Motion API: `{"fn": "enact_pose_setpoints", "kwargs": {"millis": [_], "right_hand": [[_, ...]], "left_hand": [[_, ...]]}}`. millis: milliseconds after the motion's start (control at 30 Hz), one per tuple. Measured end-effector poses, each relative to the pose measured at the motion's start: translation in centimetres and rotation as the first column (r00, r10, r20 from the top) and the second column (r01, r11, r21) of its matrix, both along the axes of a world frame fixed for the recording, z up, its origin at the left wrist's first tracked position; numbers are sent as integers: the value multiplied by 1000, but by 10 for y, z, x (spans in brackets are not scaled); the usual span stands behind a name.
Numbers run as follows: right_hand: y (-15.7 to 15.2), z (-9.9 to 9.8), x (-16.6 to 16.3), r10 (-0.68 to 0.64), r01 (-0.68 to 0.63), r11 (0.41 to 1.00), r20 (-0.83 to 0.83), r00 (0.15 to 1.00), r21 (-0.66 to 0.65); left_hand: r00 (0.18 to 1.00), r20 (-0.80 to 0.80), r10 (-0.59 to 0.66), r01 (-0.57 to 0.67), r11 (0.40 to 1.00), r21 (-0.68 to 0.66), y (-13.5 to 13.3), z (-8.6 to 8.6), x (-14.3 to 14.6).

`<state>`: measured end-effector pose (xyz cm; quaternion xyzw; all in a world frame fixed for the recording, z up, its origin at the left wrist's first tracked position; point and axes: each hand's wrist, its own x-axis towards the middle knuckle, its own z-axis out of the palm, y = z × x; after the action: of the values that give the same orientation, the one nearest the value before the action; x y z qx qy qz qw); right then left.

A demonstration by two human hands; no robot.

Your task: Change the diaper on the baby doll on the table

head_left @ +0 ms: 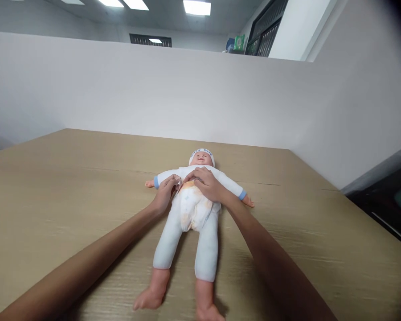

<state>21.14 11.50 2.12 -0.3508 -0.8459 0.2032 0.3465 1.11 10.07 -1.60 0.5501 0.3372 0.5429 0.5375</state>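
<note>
A baby doll [207, 249] in a white outfit with blue cuffs and a white cap lies on its back, feet toward me. Around its hips is a white diaper [194, 207] with orange patches. My left hand [167, 191] is at the diaper's left upper edge, thumb and fingers pinched on a small white piece that looks like the diaper's side tab. Across the doll's belly, my right hand [205, 182] rests at the diaper's front waist edge, its fingers bent over the top and touching it. The right fingertips are partly hidden.
The doll lies on a wide wood-grain table [87, 191]. A white partition wall [153, 93] rises behind it, with another wall on the right. A dark object [384, 196] stands at the table's right edge. Beyond the partition sits a green package [239, 42].
</note>
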Motion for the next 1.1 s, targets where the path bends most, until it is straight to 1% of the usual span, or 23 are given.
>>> {"fn": "enact_pose_setpoints", "kwargs": {"millis": [133,233,433,500,567,633,700,800,900,1000,1100], "right_hand": [[0,1,-1,4,-4,1000,-2,1000,-3],[-1,1,-1,-4,4,1000,-7,1000,-15],[-1,0,-1,-18,18,999,-11,1000,-32],[-1,0,-1,-7,7,1000,-9,1000,-26],[-1,0,-1,-5,5,1000,-6,1000,-29],[-1,1,-1,-11,11,999,4,1000,-34],[-2,1,-1,-16,16,999,9,1000,-32],[-1,1,0,-14,14,999,11,1000,-29],[-1,1,0,-11,11,999,6,1000,-37],[-2,1,1,-2,2,999,-12,1000,-36],[-4,3,1,3,-4,999,-30,1000,-37]], "left_hand": [[1000,-13,27,-27,1000,3,0,0,5],[999,4,32,-32,999,-20,-2,-3,4],[996,81,-32,37,997,-65,-4,-14,3],[996,72,-58,62,997,-49,-4,-16,1],[997,17,-75,75,997,4,-4,-17,0],[996,-37,-76,77,996,52,-4,-17,-2],[996,-54,-75,78,995,63,-5,-16,-3],[996,-38,-82,84,995,50,-6,-15,-3],[994,12,-111,111,993,33,-6,-16,-1],[988,47,-145,142,988,52,-4,-19,-1],[989,36,-141,138,987,78,-2,-22,-1]]}}
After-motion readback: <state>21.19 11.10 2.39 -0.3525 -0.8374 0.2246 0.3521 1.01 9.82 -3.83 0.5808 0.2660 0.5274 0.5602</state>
